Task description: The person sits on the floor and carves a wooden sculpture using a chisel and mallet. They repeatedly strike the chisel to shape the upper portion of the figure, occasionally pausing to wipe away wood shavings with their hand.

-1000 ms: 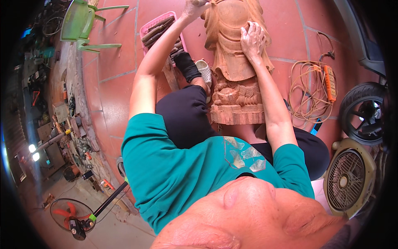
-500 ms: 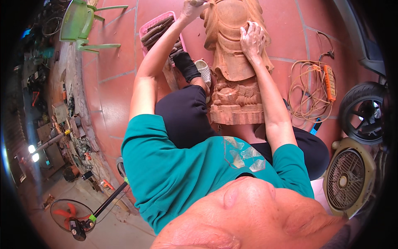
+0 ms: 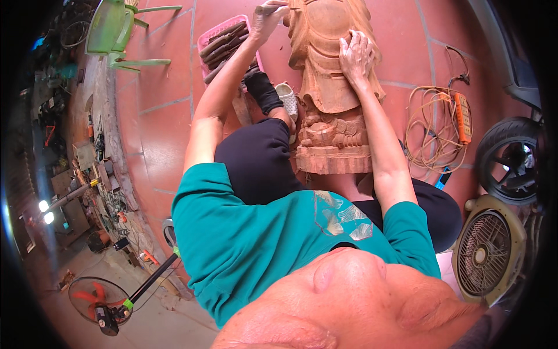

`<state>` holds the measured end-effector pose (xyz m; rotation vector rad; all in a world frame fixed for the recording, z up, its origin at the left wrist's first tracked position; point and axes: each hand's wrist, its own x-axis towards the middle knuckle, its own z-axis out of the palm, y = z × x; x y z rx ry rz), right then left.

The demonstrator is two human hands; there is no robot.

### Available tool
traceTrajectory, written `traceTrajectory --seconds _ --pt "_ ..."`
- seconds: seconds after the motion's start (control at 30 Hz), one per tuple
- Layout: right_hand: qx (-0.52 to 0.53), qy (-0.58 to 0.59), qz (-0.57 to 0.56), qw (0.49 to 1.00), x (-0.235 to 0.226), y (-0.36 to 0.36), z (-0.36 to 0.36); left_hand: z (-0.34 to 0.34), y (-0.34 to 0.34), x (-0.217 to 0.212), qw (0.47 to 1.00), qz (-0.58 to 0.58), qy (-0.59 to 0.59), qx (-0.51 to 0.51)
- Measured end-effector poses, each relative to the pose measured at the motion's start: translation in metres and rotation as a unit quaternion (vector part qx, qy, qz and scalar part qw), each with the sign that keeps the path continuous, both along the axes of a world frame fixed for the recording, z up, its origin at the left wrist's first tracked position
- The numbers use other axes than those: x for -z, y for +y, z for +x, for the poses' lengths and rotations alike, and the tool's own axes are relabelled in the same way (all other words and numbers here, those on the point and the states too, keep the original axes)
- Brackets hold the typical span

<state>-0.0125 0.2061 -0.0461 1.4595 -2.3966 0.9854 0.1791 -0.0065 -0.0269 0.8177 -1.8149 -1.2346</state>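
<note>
A reddish-brown wood carving lies lengthwise in front of me, with draped folds along its body and a rougher carved base toward me. Its far end runs out of the picture. My right hand rests on the right side of the folds, fingers spread and holding nothing. At the carving's upper left edge is my left hand, closed, with its fingers bent toward the wood. A small tan-grey piece shows in its grip, too little to tell its kind.
Left of the carving, a pink basket holds several long brown tools. A white clog is by my foot. An orange power strip with coiled cord, a wheel and a box fan stand right. A green chair is far left.
My left hand has shifted slightly down along the carving's edge, and more of it shows. My right hand stays on the folds.
</note>
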Motion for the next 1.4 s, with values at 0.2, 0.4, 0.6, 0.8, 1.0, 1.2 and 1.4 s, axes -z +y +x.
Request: traceTrajectory --seconds 0.2,0.4,0.6,0.8,1.0,1.2,1.4 --pt "0.012 0.002 0.008 1.000 0.006 0.004 -0.009 0.000 0.047 -0.029 0.971 -0.194 -0.133 0.038" --pt "0.010 -0.002 0.001 1.000 0.004 0.003 -0.005 -0.001 0.039 -0.039 0.986 -0.090 -0.132 0.043" --pt "0.006 0.007 0.003 1.000 0.003 0.002 -0.004 -0.023 0.018 -0.027 0.976 -0.186 -0.115 0.015" --pt "0.013 0.001 0.004 1.000 0.007 0.004 -0.009 -0.004 0.041 -0.037 0.910 -0.346 -0.211 0.091" --pt "0.012 -0.007 0.006 1.000 0.004 0.004 -0.007 -0.013 0.030 -0.043 0.970 -0.151 -0.185 0.036" --pt "0.007 0.002 0.000 1.000 0.004 0.002 -0.004 -0.026 0.007 -0.014 0.957 -0.241 -0.156 0.029" --pt "0.016 -0.002 0.010 1.000 0.007 0.005 -0.010 -0.009 0.063 -0.040 0.938 -0.265 -0.212 0.062"
